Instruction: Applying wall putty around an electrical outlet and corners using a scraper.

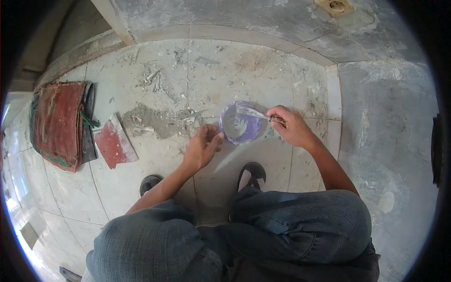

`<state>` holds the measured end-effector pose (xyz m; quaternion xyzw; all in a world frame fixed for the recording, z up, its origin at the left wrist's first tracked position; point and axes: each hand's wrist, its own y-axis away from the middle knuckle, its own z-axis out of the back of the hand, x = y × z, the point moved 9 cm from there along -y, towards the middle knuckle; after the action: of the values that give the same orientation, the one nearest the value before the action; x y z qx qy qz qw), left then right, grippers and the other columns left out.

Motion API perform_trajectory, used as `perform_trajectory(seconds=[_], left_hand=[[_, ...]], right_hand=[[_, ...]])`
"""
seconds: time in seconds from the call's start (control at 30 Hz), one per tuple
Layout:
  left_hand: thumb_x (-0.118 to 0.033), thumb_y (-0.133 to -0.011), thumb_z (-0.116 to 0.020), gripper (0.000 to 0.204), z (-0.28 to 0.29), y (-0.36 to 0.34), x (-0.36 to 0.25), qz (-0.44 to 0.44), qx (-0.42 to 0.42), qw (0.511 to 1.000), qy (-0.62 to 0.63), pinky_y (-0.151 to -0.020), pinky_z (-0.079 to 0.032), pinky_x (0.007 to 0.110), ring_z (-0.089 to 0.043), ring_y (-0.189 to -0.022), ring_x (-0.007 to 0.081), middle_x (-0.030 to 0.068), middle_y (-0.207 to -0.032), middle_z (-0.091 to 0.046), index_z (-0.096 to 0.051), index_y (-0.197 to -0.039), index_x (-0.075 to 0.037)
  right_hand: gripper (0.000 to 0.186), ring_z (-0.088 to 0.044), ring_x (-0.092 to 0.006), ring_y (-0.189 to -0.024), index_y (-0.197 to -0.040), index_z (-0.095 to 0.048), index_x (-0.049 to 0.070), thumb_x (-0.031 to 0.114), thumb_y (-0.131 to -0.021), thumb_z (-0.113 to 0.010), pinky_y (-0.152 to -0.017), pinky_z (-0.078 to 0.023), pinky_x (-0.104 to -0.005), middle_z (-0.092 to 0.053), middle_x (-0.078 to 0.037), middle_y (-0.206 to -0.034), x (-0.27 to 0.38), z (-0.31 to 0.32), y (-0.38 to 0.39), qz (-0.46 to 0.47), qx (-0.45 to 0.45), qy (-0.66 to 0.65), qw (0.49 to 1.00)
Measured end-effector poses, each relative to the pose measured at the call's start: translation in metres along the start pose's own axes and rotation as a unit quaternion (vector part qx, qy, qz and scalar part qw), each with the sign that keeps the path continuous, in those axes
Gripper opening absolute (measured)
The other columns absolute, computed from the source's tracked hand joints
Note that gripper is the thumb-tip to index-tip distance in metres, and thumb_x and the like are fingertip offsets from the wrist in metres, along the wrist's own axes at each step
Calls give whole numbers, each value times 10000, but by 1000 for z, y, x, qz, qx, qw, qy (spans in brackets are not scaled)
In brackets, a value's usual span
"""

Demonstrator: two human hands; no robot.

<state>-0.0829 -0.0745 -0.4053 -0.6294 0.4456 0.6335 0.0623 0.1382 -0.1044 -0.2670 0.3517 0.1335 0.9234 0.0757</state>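
Observation:
A round purple bowl (256, 128) smeared with whitish paste stands on the tiled floor in front of me. My left hand (205, 146) has its fingers and thumb closed on the bowl's left rim. From the right, my right hand (292, 127) grips a putty knife (253, 113), its handle mostly hidden by the fingers. The pale, paste-coated blade reaches over the right rim into the bowl. Grey-white paste (231, 123) coats the inside of the bowl.
Crumbled plaster debris (152, 121) lies scattered left of and beyond the bowl. A folded red-brown mat (61, 124) and a red flat piece (115, 143) lie at the left. Grey walls (383, 136) close in the right and far sides. My feet are just below the bowl.

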Motion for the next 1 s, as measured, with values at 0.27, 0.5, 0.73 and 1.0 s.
perform_trajectory(seconds=[0.27, 0.5, 0.73, 1.0], left_hand=[[-91, -947, -563, 356, -5, -17, -16, 13, -11, 999, -35, -727, -569, 296, -647, -821, 184, 135, -1027, -618, -445, -1248, 58], [-79, -923, -540, 382, 15, -16, -34, -57, -28, 998, -14, -622, -472, 263, -580, -671, 110, 74, -812, -644, -533, -1281, 55], [-72, -948, -505, 346, 33, -12, -43, -24, -4, 998, 54, -692, -459, 249, -538, -730, 85, 35, -830, -627, -557, -1267, 49], [-121, -976, -531, 366, 52, -6, -52, -24, 2, 991, 131, -743, -454, 244, -537, -824, 81, 9, -983, -611, -520, -1322, 1]], right_hand=[[209, -611, -294, -876, -1066, -588, 47, 40, -858, -591, -781, -487, -392, -557, -108, -1003, -9, -14, 1, 4, -45, 44, 998], [217, -602, -284, -910, -1065, -648, 29, 59, -852, -617, -762, -506, -390, -553, -102, -995, 23, -16, -6, 63, -86, 118, 987], [199, -611, -283, -914, -1035, -649, 18, 45, -839, -629, -758, -511, -393, -565, -97, -989, 57, -26, -22, 104, -63, 134, 983], [193, -625, -295, -912, -1022, -654, 20, 31, -831, -627, -752, -511, -404, -587, -99, -990, 97, -36, -37, 134, -49, 104, 984]])
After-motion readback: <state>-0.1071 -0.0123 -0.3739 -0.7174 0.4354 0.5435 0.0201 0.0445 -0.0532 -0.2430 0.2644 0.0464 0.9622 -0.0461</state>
